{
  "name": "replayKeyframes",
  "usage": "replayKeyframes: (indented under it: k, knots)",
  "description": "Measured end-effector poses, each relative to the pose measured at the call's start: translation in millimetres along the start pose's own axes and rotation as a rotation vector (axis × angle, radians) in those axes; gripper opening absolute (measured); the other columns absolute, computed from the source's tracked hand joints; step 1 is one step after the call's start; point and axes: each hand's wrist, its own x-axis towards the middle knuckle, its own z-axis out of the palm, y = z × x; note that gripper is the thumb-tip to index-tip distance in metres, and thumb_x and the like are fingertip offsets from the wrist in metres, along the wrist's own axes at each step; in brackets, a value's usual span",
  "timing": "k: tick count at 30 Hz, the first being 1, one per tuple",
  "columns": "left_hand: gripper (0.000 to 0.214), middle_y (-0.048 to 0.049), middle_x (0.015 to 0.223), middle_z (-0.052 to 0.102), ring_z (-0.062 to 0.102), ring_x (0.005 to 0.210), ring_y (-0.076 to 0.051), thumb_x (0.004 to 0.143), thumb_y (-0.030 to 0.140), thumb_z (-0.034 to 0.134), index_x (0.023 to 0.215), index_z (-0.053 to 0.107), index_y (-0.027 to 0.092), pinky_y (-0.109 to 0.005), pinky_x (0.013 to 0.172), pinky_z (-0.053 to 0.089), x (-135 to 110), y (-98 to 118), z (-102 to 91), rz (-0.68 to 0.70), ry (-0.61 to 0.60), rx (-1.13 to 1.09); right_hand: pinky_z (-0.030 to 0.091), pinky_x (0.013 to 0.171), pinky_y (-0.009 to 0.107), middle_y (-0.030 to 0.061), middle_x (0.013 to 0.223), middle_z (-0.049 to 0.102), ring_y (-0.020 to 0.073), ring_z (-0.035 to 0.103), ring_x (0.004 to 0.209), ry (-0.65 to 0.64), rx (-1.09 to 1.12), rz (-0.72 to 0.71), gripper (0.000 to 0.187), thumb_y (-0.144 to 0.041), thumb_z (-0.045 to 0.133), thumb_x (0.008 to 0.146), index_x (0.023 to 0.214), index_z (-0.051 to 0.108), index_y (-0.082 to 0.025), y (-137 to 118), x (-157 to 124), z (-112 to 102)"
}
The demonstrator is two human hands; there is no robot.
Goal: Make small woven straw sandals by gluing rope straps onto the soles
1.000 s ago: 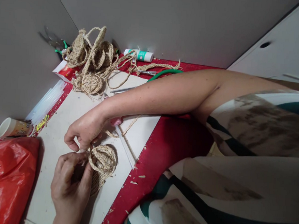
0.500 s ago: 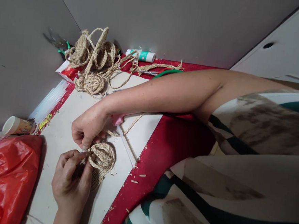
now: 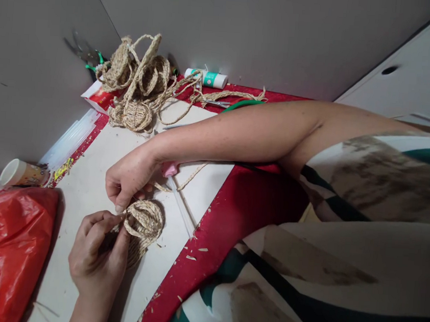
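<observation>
My left hand (image 3: pixel 100 248) is closed around a woven piece of braided straw (image 3: pixel 142 219). The piece has looped braids on top and rows of weave below, and my palm and fingers hide part of it. My right hand (image 3: pixel 128 179) reaches in from above with its fingers pinched at the edge of the piece, right against my left fingertips. What lies between the right fingertips is too small to make out. Beside my right wrist lies a pink object (image 3: pixel 169 169) with a clear stick (image 3: pixel 182 205) running from it. A thin straw braid (image 3: pixel 194 175) lies near it.
A heap of braided straw (image 3: pixel 140 77) stands against the wall, near pliers (image 3: pixel 84 54), a white-and-green tube (image 3: pixel 208 78) and partly hidden scissors (image 3: pixel 219 104). Clear sticks (image 3: pixel 69 141), a paper cup (image 3: pixel 24 173) and a red plastic bag (image 3: pixel 10 245) lie on the left. Straw scraps dot the red cloth (image 3: pixel 194 248).
Both hands and the straw piece sit slightly farther left and up in the view, with the pinch held. The view itself has shifted a little.
</observation>
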Motion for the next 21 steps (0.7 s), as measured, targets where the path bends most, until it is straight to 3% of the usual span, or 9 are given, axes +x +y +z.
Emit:
replayKeyframes:
  k: [5, 9, 13, 17, 21]
  knots:
    - [0.013, -0.0005, 0.083, 0.061, 0.058, 0.077, -0.015, 0.072, 0.018, 0.074, 0.081, 0.065, 0.023, -0.028, 0.067, 0.046, 1.9, -4.2, 0.1, -0.217, 0.081, -0.07, 0.04, 0.053, 0.02, -0.0049, 0.056, 0.058, 0.0065, 0.052, 0.054, 0.052, -0.068, -0.064, 0.009, -0.016, 0.065, 0.078, 0.069, 0.066, -0.015, -3.7, 0.7, -5.5]
    - [0.013, -0.0003, 0.081, 0.061, 0.059, 0.077, -0.014, 0.071, 0.025, 0.075, 0.077, 0.065, 0.021, -0.027, 0.07, 0.048, 4.1, -14.8, -0.2, -0.435, 0.184, -0.222, 0.041, 0.065, 0.022, 0.0006, 0.075, 0.063, 0.008, 0.052, 0.067, 0.215, -0.307, -0.234, 0.006, -0.011, 0.06, 0.081, 0.084, 0.065, -0.01, -14.2, -5.1, -15.2]
    - [0.017, -0.0015, 0.08, 0.065, 0.062, 0.071, -0.014, 0.074, 0.031, 0.073, 0.079, 0.063, 0.019, -0.026, 0.067, 0.05, 4.5, -25.1, -3.0, -0.56, 0.249, -0.269, 0.041, 0.074, 0.025, 0.0071, 0.09, 0.066, 0.0111, 0.055, 0.079, 0.346, -0.446, -0.296, 0.015, -0.013, 0.057, 0.085, 0.095, 0.066, -0.007, -31.1, -19.9, -19.0]
    - [0.02, -0.0027, 0.08, 0.065, 0.063, 0.069, -0.015, 0.076, 0.035, 0.07, 0.084, 0.063, 0.018, -0.028, 0.065, 0.052, 2.7, -28.8, -4.4, -0.595, 0.27, -0.276, 0.041, 0.075, 0.026, 0.0079, 0.095, 0.068, 0.012, 0.057, 0.082, 0.347, -0.486, -0.354, 0.015, -0.013, 0.055, 0.087, 0.096, 0.066, -0.008, -48.0, -35.7, -17.3]
    - [0.018, -0.0025, 0.083, 0.064, 0.062, 0.072, -0.015, 0.075, 0.033, 0.071, 0.084, 0.064, 0.019, -0.028, 0.068, 0.051, 0.5, -27.7, -5.0, -0.527, 0.309, -0.209, 0.039, 0.073, 0.026, 0.0067, 0.091, 0.067, 0.012, 0.057, 0.081, 0.333, -0.573, -0.334, 0.016, -0.013, 0.054, 0.087, 0.096, 0.066, -0.008, -60.7, -50.8, -19.6]
